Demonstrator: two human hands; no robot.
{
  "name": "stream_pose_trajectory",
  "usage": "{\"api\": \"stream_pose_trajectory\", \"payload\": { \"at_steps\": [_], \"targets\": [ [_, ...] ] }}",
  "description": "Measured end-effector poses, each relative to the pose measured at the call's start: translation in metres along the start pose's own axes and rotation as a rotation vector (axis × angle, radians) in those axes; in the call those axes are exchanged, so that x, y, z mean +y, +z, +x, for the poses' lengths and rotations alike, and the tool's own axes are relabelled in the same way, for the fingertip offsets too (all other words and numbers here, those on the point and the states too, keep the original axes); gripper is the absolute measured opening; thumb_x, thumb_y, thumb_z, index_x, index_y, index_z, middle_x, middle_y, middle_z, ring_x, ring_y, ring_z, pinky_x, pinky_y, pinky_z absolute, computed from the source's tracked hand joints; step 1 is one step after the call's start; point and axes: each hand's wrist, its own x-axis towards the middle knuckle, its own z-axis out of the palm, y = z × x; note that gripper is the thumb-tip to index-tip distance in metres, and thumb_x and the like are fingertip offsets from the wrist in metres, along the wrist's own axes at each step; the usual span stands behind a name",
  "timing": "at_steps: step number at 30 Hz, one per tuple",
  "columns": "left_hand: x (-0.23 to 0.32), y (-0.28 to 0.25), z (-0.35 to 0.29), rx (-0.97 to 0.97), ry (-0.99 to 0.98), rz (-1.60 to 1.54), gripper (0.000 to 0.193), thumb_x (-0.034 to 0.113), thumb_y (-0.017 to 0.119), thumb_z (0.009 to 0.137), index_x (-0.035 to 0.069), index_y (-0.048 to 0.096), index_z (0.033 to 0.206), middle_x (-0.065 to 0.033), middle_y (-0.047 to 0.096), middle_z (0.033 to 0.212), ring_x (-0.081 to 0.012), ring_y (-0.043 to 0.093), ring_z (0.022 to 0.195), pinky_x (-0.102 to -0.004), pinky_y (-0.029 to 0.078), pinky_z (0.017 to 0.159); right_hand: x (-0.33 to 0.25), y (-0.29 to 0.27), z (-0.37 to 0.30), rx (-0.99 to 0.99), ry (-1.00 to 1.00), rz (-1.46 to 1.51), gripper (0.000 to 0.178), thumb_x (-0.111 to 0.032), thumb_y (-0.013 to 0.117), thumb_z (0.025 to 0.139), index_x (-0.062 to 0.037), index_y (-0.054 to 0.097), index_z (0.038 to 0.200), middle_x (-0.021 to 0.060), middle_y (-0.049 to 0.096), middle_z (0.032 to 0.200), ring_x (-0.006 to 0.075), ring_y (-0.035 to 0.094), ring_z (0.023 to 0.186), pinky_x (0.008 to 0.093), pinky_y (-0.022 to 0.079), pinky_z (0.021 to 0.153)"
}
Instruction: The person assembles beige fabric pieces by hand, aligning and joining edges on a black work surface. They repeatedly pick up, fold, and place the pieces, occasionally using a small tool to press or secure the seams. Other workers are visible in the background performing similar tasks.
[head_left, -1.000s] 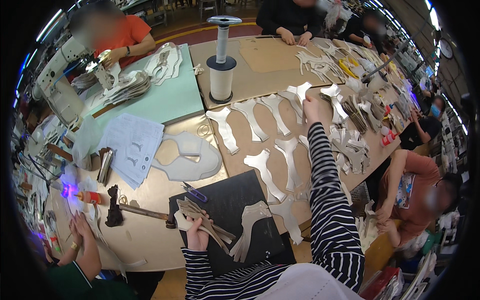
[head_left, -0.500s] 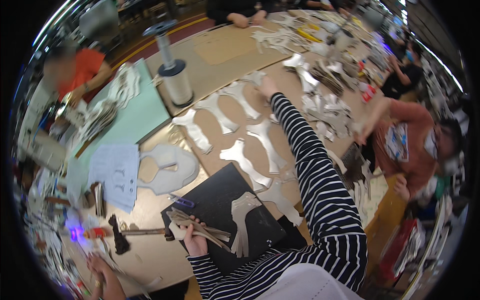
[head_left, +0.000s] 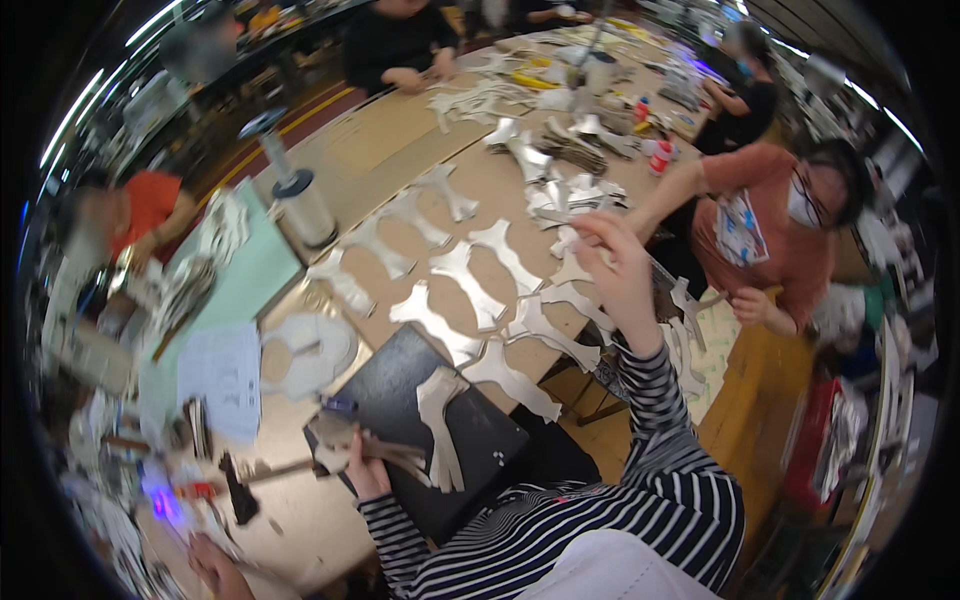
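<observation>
My left hand [head_left: 368, 472] is closed around a small stack of pale cut pieces [head_left: 400, 455], leather-like with grey-brown edges, over the black board [head_left: 480, 428]. Beside it on the board rests another fanned stack of these pieces [head_left: 437, 415]. My right hand [head_left: 622, 272] is raised above the right side of the table, fingers bent and apart, with nothing visible between them. To its left, pale, shiny, waisted pieces [head_left: 465, 285] lie spread out singly in rows. One piece [head_left: 515, 382] overlaps the board's right corner.
Purple-handled snips [head_left: 340, 403] lie at the board's left, near a large pale cut-out [head_left: 308, 355] and printed sheets [head_left: 220, 380]. A spool-like stand [head_left: 303, 208] rises at the far left. A co-worker [head_left: 765, 225] sits close on the right, beside heaped pieces [head_left: 575, 190].
My right hand has come back from the far row toward me and lifted; a piece now lies where it was. The view has shifted. My left hand still grips its stack.
</observation>
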Motion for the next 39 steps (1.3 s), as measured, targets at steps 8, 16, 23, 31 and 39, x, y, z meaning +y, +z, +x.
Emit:
{"api": "stream_pose_trajectory", "payload": {
  "at_steps": [8,16,23,31,39],
  "targets": [
    [0.029,0.093,-0.084,-0.362,0.09,0.498,0.045,0.005,0.071,0.088,0.002,0.053,0.129,-0.0066,0.062,0.118,-0.0163,0.06,0.11,-0.033,0.049,0.095,-0.042,0.01,-0.111,-0.267,0.267,0.37,0.02,0.003,0.062,0.088,0.0044,0.065,0.108,0.0075,0.063,0.108,0.0122,0.058,0.09,0.0257,0.048,0.082],
    [0.029,0.14,-0.161,-0.509,0.07,0.381,0.052,0.004,0.069,0.09,-0.001,0.046,0.136,-0.0107,0.061,0.126,-0.0172,0.059,0.115,-0.0305,0.047,0.097,-0.1,0.05,-0.13,-0.487,-0.128,0.384,0.031,0.004,0.072,0.078,-0.0016,0.07,0.109,0.0086,0.059,0.104,0.0187,0.059,0.087,0.0273,0.047,0.079],
    [0.022,0.117,-0.164,-0.452,-0.083,0.25,0.042,0.014,0.057,0.1,0.003,0.044,0.139,-0.0043,0.057,0.124,-0.0113,0.054,0.113,-0.0271,0.045,0.095,-0.109,0.062,-0.151,-0.536,-0.144,0.251,0.04,0.001,0.074,0.078,-0.004,0.068,0.116,0.0081,0.055,0.1,0.0195,0.061,0.083,0.0301,0.05,0.07],
    [-0.013,0.081,-0.161,-0.363,-0.257,0.094,0.038,0.019,0.053,0.102,0.007,0.043,0.137,-0.0038,0.053,0.128,-0.0108,0.052,0.117,-0.027,0.046,0.094,-0.081,0.06,-0.192,-0.652,0.244,0.591,0.014,0.005,0.065,0.085,0.0012,0.059,0.097,0.0087,0.065,0.093,0.0152,0.062,0.081,0.0268,0.05,0.074],
    [-0.005,0.05,-0.122,-0.172,-0.01,0.255,0.033,0.02,0.05,0.103,0.003,0.046,0.131,-0.0139,0.065,0.11,-0.0176,0.065,0.087,-0.0332,0.054,0.081,-0.042,0.052,-0.2,-0.462,0.612,0.701,0.024,-0.003,0.063,0.094,0.0023,0.057,0.116,0.0018,0.064,0.095,0.0047,0.056,0.081,0.0186,0.044,0.07]
  ]
}}
